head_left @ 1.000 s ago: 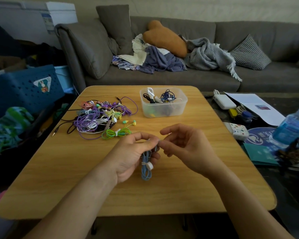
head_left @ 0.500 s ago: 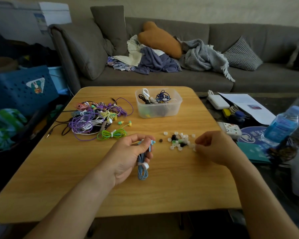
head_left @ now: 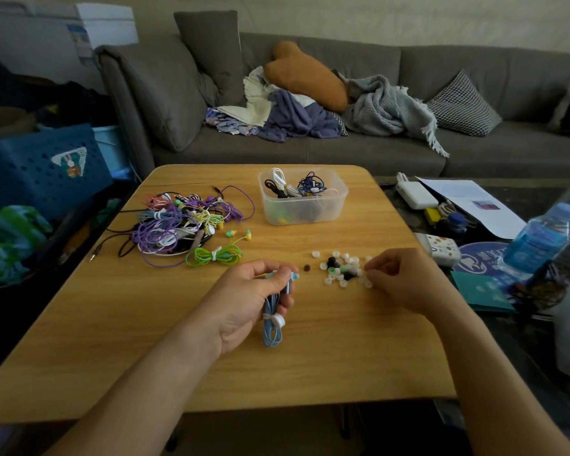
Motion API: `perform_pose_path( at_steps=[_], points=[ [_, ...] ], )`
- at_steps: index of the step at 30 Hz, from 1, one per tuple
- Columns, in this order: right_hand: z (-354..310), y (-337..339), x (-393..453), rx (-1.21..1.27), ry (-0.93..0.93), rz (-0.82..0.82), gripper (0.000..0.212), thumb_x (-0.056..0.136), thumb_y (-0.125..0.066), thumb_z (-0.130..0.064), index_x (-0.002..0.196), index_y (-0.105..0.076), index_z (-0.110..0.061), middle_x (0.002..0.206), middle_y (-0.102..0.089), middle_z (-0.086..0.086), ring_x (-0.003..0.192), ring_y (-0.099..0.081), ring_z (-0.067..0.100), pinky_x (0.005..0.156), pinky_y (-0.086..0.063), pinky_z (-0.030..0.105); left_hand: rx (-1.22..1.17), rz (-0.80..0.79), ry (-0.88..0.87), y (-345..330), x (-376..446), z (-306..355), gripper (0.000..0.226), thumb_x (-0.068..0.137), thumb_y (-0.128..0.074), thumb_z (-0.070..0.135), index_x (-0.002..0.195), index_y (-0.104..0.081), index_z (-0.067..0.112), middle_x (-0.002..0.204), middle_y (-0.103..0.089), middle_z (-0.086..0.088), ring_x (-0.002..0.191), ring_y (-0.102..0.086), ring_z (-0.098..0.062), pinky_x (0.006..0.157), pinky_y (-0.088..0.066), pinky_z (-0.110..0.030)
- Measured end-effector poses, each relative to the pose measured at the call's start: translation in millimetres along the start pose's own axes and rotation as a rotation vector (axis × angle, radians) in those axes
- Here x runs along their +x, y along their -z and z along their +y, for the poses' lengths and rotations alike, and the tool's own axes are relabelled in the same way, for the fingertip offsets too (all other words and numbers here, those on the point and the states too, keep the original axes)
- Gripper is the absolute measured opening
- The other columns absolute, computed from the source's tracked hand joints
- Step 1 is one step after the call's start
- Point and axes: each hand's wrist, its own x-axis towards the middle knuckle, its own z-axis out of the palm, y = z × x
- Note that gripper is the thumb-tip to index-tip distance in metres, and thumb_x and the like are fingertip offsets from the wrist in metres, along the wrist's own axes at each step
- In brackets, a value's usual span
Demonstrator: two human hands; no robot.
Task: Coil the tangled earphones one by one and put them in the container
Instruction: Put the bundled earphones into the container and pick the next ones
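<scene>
Since 1 second ago the right hand [head_left: 405, 279] has left the left hand [head_left: 249, 301] and now sits at the right edge of the scattered ear tips [head_left: 343, 268], its fingers curled down onto them; whether it pinches 1 cannot be told. The left hand stays wrapped around the coiled blue earphones [head_left: 272, 327]: the earbuds poke out above its fingers, while the tied loop and its white clip hang below the palm, just above the wooden table [head_left: 310, 373]. The clear container [head_left: 338, 200], with several coiled sets inside, stands well beyond both hands. Left of it lies the tangled pile of earphones [head_left: 181, 225], with a tied green set [head_left: 216, 255] at its near edge.
</scene>
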Motion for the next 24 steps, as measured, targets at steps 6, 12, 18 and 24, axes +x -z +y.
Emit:
perform_pose_path(
  at_steps=[6,12,18,24],
  points=[
    [-11,-5,2,-0.097,-0.022,0.001,0.015,0.089,-0.068,-0.042,0.095,-0.070,-0.028,0.081,-0.058,-0.012,0.071,-0.051,0.003,0.049,-0.033,0.018,0.010,-0.002,0.018,-1,1,0,0.012,0.093,-0.058,0.006,0.099,-0.068,0.003,0.074,-0.062,-0.007,0.061,-0.058,-0.015,0.054,-0.047,-0.024],
    [-5,-9,4,0.105,-0.038,0.074,0.010,0.091,-0.068,-0.031,0.098,-0.071,-0.025,0.094,-0.066,-0.008,0.081,-0.057,0.004,0.058,-0.043,0.020,-0.007,0.001,0.020,-1,0,-1,0.013,0.093,-0.058,0.006,0.100,-0.068,0.002,0.074,-0.062,-0.007,0.061,-0.058,-0.015,0.053,-0.047,-0.023],
    [-35,-10,-19,0.533,0.207,0.304,0.004,0.086,-0.075,-0.022,0.089,-0.074,-0.021,0.079,-0.075,-0.006,0.075,-0.071,0.006,0.068,-0.058,0.023,-0.040,0.020,-0.033,-4,-1,0,0.012,0.092,-0.059,0.007,0.099,-0.069,0.005,0.084,-0.068,-0.011,0.065,-0.061,-0.016,0.055,-0.051,-0.023],
    [-60,-28,-39,0.579,0.393,0.072,0.010,0.081,-0.078,-0.007,0.085,-0.073,-0.015,0.072,-0.075,0.001,0.065,-0.072,0.018,0.064,-0.061,0.034,0.038,0.074,-0.209,-2,0,-1,0.012,0.089,-0.063,0.007,0.099,-0.069,0.009,0.081,-0.071,-0.006,0.063,-0.062,-0.013,0.056,-0.052,-0.024]
  ],
)
